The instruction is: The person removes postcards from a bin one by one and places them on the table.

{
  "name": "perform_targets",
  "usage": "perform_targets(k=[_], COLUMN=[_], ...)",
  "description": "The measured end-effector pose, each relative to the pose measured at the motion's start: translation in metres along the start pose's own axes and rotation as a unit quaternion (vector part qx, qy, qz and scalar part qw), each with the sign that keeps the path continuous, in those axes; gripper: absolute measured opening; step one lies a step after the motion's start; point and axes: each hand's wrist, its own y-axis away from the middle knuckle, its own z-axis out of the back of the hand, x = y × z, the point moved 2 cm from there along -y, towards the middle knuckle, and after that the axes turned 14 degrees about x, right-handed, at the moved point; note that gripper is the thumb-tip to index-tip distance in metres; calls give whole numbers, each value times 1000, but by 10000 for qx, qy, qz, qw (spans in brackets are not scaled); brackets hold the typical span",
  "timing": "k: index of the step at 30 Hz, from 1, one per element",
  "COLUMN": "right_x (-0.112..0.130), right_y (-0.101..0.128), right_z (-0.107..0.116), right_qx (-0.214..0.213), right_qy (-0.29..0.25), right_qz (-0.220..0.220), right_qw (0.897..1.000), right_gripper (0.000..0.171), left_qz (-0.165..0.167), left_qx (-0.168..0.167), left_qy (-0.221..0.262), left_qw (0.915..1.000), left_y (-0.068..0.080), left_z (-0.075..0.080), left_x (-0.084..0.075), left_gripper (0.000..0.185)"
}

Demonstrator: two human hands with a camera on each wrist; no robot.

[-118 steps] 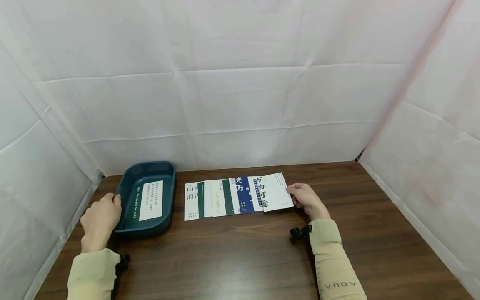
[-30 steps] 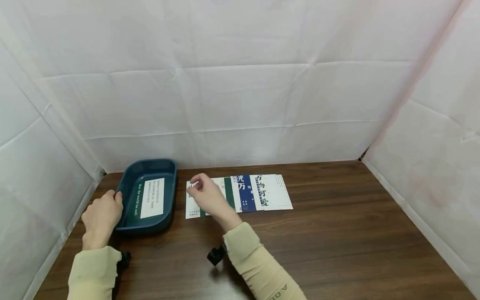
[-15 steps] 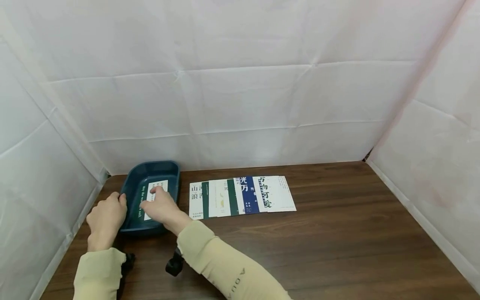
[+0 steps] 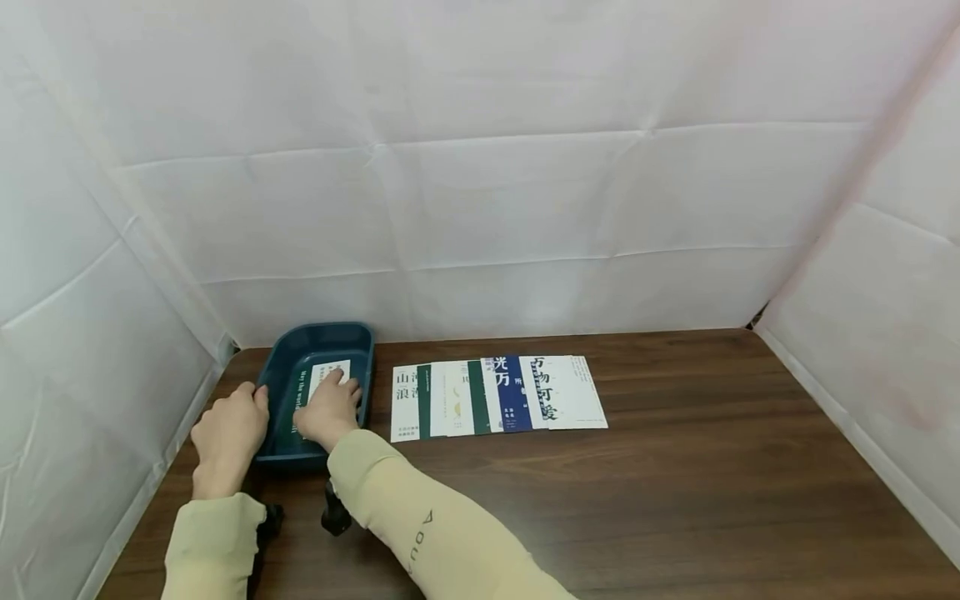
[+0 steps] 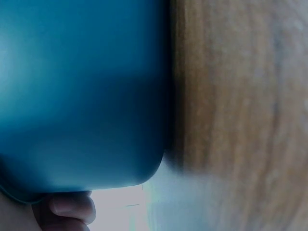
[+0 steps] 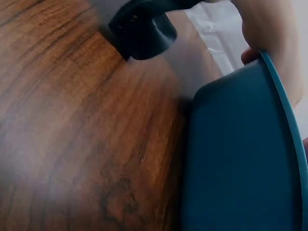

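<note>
Where the head view looks down, the right hand [image 4: 327, 410] reaches into the blue tray [image 4: 358, 337], fingers flat on a card [image 4: 324, 372]; the left hand [image 4: 228, 429] cups the tray's near-left rim. A row of cards [image 4: 498, 395] lies just beside. Both wrist views show mostly tray wall [image 5: 82, 96] [image 6: 236, 159] and table [image 6: 72, 120].

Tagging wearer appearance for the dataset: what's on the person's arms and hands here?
Both arms wear pale beige-green long sleeves: left sleeve, right sleeve. The right one carries dark lettering along the forearm. A small black camera mount sits at each wrist. The left hand and right hand are bare: no gloves.
</note>
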Motion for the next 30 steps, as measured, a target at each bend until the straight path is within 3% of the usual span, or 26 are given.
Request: perform_targets(k=[4, 9, 14, 21, 24, 30], right_x=[-1, -2, -3, -5, -5, -6], right_y=[-5, -7, -7, -4, -3, -6], right_z=[3, 5, 3, -1, 0, 1], right_qx=[-247, -502, -508, 41, 40, -130], right_qy=[-705, -1384, -1438, -1062, -992, -1472], right_qz=[136, -20, -163, -457, -446, -341], right_qw=[9971, 9891, 9882, 9933, 9941, 9884], right_gripper=[83, 82, 86, 94, 93, 87], left_qz=[-8, 42, 74, 92, 122, 125], left_qx=[-86, -83, -88, 31, 84, 119], left_qy=[-29, -27, -54, -9, -6, -6], left_qw=[10000, 10000, 9999, 10000, 9999, 9999], left_y=[0, 1, 0, 1, 1, 0], left_z=[1, 1, 0, -1, 0, 0], left_x=[-2, -2, -2, -1, -1, -2], left_gripper=[41, 42, 42, 43, 43, 43])
